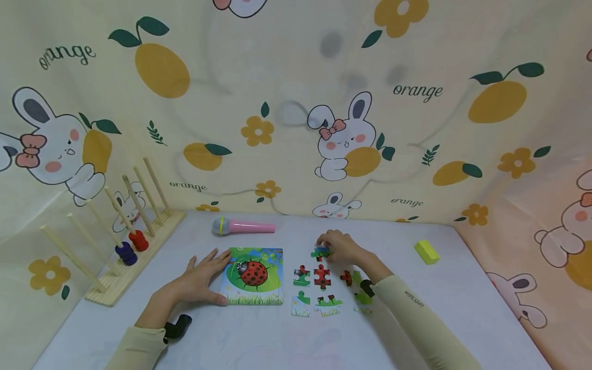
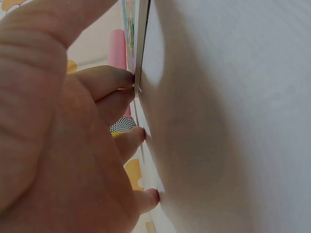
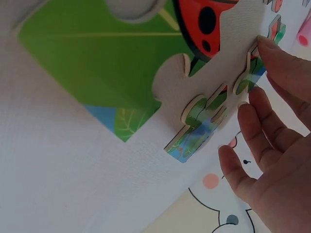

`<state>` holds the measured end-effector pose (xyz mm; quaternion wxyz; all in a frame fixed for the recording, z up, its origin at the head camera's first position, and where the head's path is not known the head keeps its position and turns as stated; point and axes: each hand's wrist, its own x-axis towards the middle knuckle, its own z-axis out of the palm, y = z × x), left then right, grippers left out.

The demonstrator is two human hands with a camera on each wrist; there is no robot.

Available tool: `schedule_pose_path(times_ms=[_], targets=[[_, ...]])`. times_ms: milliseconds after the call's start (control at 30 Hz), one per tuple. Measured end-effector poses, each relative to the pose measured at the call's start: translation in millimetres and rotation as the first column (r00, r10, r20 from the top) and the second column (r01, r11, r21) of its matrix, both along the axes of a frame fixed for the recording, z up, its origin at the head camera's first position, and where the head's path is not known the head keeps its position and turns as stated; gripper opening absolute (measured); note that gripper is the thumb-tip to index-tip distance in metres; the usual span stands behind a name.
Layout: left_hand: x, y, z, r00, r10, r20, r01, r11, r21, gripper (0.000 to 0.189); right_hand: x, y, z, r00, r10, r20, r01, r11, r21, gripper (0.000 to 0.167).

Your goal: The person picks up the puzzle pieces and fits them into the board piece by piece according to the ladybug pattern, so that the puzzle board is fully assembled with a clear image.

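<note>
My left hand [image 1: 201, 280] lies with spread fingers along the left edge of a square ladybug picture board [image 1: 273, 288]. Thumb and index finger touch that edge, and the other fingertips rest on the table in the left wrist view. To the board's right, my right hand [image 1: 342, 247] pinches a blue and green jigsaw piece [image 3: 256, 68] between thumb and fingers at the top of the loose pieces. A red ladybug-body piece [image 1: 322, 277] lies just below it. Another blue-edged piece [image 3: 197, 128] lies beside the fingers in the right wrist view, partly hidden by my hand in the head view.
More jigsaw pieces lie in rough rows, including a grass piece [image 1: 328, 304] and green ones partly under my right wrist. A pink toy microphone [image 1: 252, 226] lies behind the board. A wooden peg rack [image 1: 111, 288] with rings stands left, a yellow block [image 1: 427, 252] right.
</note>
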<state>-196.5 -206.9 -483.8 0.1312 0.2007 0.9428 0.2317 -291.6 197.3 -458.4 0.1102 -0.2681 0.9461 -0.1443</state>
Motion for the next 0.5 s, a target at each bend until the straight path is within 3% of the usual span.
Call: schedule_pose_path(times_ms=[500], targets=[[0.0,1.6,1.1,1.0,0.011,0.006,-0.011,1.0,0.0,0.115,-2.6,1.6,0.8,1.0,-0.024,0.018,0.024,0.999,-0.032,0.036]])
